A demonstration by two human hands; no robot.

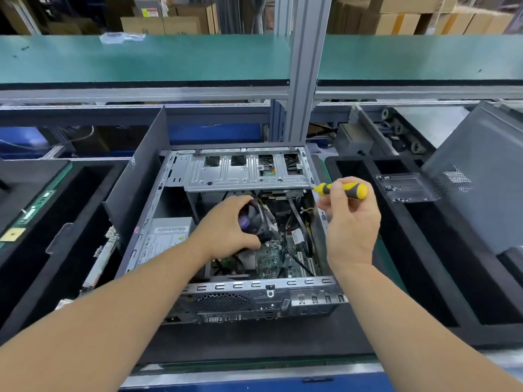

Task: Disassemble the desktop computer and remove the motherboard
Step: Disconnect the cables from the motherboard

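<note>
Left hand is wrapped around the CPU cooler fan inside the open case, over the motherboard. Right hand grips a yellow-black screwdriver just above the case's right edge.

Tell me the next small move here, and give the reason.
Probably lift the cooler fan up out of the case: the left hand already grips it above the motherboard, while the right hand holds the screwdriver clear.

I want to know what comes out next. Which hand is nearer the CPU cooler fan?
Left. The left hand grips the CPU cooler fan; the right hand is off to its right, holding a screwdriver.
</note>
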